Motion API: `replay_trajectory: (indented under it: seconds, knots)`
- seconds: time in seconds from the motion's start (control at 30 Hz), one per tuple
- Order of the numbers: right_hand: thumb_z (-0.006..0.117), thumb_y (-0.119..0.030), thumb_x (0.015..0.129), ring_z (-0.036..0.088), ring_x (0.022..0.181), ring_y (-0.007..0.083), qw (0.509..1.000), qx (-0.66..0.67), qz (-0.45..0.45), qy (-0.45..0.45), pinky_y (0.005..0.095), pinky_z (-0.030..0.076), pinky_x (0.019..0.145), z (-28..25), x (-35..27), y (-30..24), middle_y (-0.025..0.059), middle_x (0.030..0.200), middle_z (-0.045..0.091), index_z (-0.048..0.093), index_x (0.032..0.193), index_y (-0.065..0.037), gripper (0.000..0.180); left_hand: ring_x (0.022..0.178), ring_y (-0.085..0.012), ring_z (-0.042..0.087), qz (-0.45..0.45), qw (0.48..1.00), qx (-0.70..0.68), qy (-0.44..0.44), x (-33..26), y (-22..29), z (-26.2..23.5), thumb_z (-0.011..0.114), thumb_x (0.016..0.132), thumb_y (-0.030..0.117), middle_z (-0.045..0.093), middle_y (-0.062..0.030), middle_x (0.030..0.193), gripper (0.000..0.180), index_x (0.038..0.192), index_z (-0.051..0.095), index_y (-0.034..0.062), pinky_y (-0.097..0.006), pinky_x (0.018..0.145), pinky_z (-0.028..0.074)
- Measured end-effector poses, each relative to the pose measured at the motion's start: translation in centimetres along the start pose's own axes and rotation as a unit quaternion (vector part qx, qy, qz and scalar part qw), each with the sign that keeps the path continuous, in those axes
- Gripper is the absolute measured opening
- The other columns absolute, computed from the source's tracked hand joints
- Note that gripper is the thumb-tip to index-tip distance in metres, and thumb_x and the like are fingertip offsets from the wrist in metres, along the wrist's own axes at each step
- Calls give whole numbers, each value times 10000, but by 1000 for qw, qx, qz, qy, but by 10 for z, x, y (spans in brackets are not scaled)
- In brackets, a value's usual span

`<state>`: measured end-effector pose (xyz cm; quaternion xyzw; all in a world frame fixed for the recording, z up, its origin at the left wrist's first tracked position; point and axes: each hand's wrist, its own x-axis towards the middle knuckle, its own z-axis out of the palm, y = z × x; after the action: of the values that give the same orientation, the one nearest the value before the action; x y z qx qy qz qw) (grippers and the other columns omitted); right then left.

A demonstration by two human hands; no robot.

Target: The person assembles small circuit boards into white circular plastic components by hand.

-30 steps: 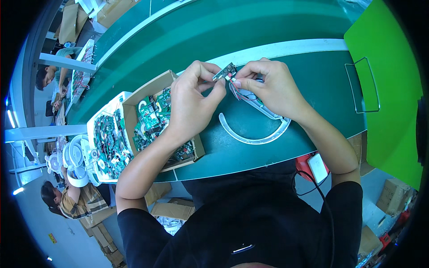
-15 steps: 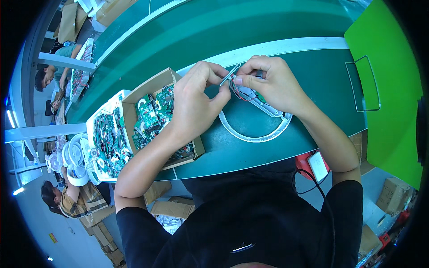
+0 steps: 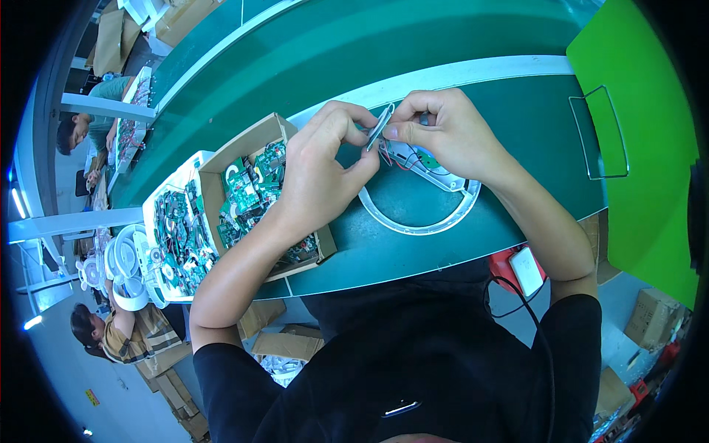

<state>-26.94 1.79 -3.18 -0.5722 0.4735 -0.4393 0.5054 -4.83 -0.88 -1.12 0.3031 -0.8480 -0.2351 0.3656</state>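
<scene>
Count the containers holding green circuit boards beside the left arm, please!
2: a cardboard box beside the left arm, and a white tray just left of that box. The arm covers part of the box, so another could be hidden there.

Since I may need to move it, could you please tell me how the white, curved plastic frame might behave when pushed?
The white, curved plastic frame is probably stiff, given its even arc. It likely slides rather than rolls, lying flat on the green tabletop. Its slender band suggests low weight.
</scene>
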Motion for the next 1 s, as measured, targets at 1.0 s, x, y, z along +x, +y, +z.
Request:
replay_trajectory:
  seconds: [1.0]
  knots:
    - [797, -143, 913, 558, 571, 129, 936, -340, 28, -87, 335, 452, 562, -59, 18, -2, 52, 661, 622, 726, 1120, 15, 269, 1080, -240, 726, -37, 998, 50, -1, 13, -13, -34, 735, 950, 56, 736, -117, 1166, 192, 1130, 703, -2, -383, 952, 610]
